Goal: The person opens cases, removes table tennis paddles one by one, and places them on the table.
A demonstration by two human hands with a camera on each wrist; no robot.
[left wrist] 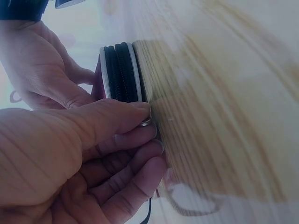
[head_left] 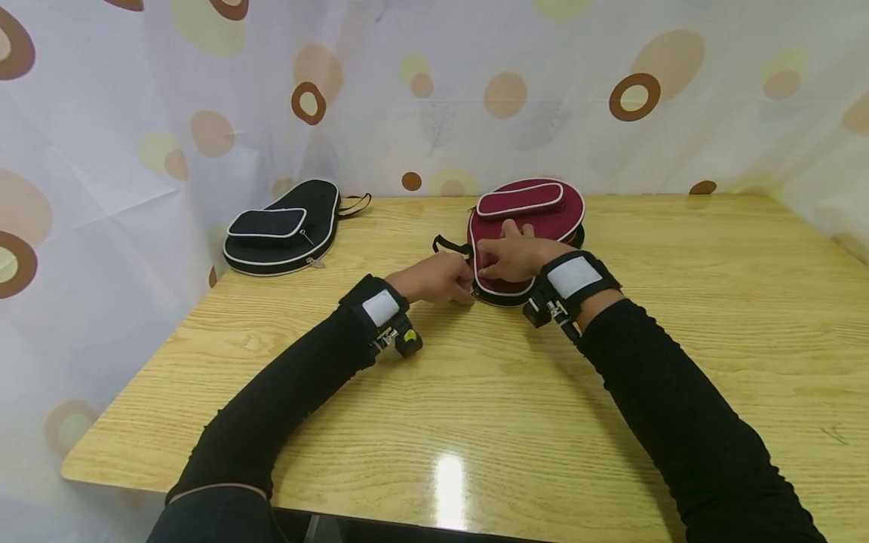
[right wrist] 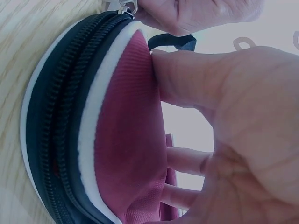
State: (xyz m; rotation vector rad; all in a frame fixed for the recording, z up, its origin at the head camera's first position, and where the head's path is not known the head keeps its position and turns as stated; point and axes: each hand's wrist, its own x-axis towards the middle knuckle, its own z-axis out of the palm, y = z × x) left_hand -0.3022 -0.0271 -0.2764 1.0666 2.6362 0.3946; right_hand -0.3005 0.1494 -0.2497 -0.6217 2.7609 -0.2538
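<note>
A dark red, paddle-shaped zip case [head_left: 490, 230] with white piping lies on the table, its outer pocket facing up. My left hand [head_left: 441, 277] is at its near left end, thumb and fingers pinching the metal zipper pull [left wrist: 145, 122]. The slider [right wrist: 125, 10] also shows in the right wrist view. From there the black zipper teeth [right wrist: 60, 107] run along the side in two rows, parted by a dark gap farther along. My right hand [head_left: 519, 255] presses on the red top with extended thumb and fingers. A black strap loop [head_left: 451, 245] sticks out beside the left hand.
A black case [head_left: 288, 226] of the same shape, with white piping and a wrist loop, lies at the table's back left. The wooden table [head_left: 380, 422] meets a patterned curtain [head_left: 434, 98] at the back and left.
</note>
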